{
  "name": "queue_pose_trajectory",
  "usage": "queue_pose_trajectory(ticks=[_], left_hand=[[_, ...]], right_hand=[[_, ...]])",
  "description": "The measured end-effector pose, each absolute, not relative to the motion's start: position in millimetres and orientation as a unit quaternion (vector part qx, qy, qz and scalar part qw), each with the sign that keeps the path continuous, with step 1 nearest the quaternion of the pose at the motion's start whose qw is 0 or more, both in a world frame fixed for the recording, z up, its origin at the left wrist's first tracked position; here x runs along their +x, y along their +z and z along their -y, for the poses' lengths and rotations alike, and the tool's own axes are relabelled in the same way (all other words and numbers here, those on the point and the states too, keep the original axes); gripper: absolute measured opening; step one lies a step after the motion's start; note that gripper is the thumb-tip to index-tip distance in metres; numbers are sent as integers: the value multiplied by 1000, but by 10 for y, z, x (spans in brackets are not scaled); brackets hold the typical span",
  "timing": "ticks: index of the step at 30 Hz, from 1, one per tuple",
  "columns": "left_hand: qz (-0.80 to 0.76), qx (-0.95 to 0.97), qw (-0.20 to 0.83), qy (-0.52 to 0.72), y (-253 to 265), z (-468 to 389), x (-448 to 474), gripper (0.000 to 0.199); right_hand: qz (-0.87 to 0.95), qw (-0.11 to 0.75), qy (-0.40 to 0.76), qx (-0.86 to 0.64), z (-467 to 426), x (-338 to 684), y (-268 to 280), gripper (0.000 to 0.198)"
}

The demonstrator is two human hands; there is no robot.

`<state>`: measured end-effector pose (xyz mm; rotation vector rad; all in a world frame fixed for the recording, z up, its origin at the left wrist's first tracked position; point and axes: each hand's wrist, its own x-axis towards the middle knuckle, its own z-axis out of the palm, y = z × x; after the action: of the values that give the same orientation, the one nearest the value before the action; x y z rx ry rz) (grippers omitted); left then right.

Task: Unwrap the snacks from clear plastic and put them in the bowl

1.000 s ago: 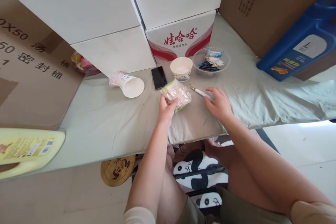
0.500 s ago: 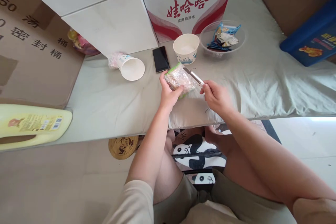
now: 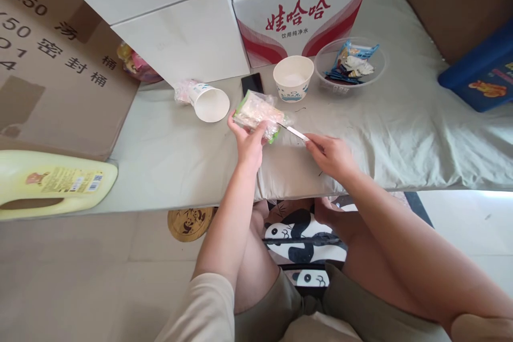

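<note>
My left hand (image 3: 250, 144) grips a clear plastic food packet (image 3: 260, 112) with green edges, thumb on top and fingers beneath; what is inside cannot be made out. In my right hand (image 3: 331, 155) is a white-handled utility knife (image 3: 296, 132), its blade pointing left at the packet's right side. Whether the tip touches the plastic I cannot tell. Behind the packet lies a black phone (image 3: 251, 84), partly covered by it. An upright paper bowl (image 3: 294, 79) stands just beyond the knife.
A paper cup (image 3: 211, 104) lies on its side at the left. Snack sachets sit in a clear plastic bowl (image 3: 350, 67) by a white-and-red carton (image 3: 298, 16). A yellow jug (image 3: 60, 184) lies far left, a blue container (image 3: 479, 72) far right. A panda-patterned stool is below.
The packet has tilted and shifted left in my left hand, now overlapping the phone. My right hand has lowered and turned the knife, bringing its blade toward the packet's lower right side.
</note>
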<state>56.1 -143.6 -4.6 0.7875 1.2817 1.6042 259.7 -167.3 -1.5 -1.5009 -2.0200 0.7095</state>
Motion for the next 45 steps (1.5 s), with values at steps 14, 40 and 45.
queue_pose_trajectory(ticks=[14, 40, 45], left_hand=[[-602, 463, 397, 516, -181, 1563, 671, 35], [-699, 398, 269, 530, 2, 1718, -24, 20], [-687, 539, 235, 427, 38, 1851, 20, 10]], right_hand=[[694, 331, 84, -634, 1533, 2950, -121, 37], [781, 307, 113, -531, 1675, 2743, 55, 34], [799, 244, 138, -533, 1684, 2726, -45, 33]])
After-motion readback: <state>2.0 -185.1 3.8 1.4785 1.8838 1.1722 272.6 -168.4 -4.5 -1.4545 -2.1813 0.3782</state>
